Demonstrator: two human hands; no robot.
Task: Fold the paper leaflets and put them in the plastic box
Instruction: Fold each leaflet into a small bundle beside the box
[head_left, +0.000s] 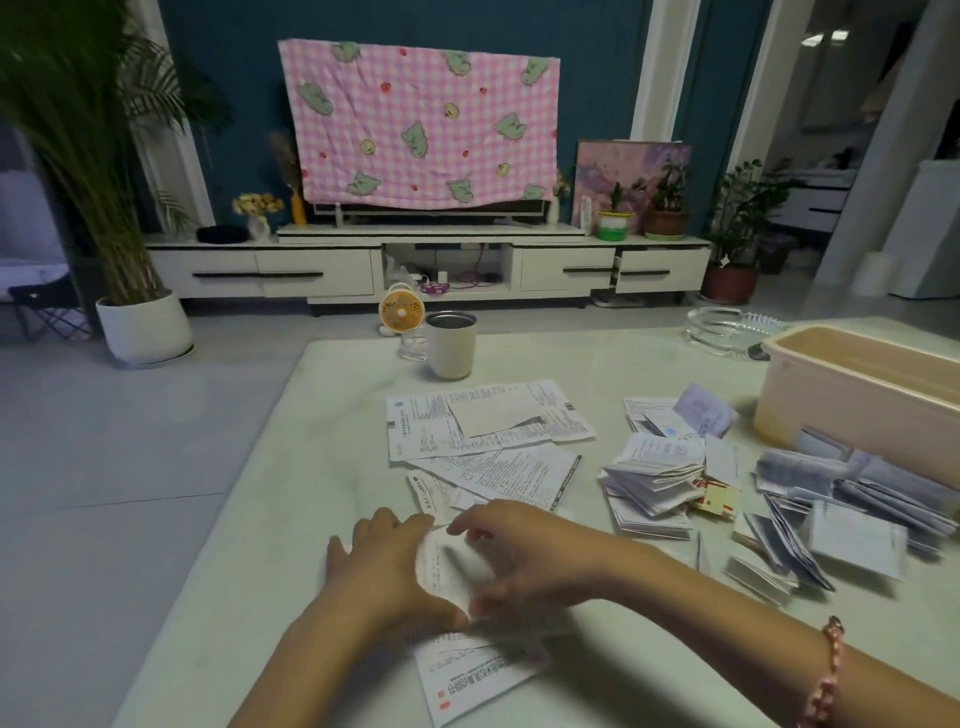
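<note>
Leaflet (451, 566), white and curled, is gripped between both hands at the six o'clock side of the table (249, 493). Its nine o'clock edge is clasped by the left hand (387, 564) and its three o'clock edge is pinched by the right hand (524, 553), the thumbs being met at its near corner. The crease itself is lost to motion blur.

A printed sheet (480, 675) is laid flat at six o'clock of the hands and is partly covered by the wrists. At twelve o'clock, unfolded leaflets (483, 431) are spread in an overlapping fan. At two o'clock, folded leaflets (654, 483) are heaped loosely, and the heap is carried right up against the near wall of the plastic box (857, 395), so the box's foot is fronted by paper. A cup (450, 343) is stood beyond the spread sheets at twelve o'clock, and a glass ashtray (727, 330) is set at one o'clock, just beside the box's far end. A pink bracelet (827, 670) is worn on the right wrist.
</note>
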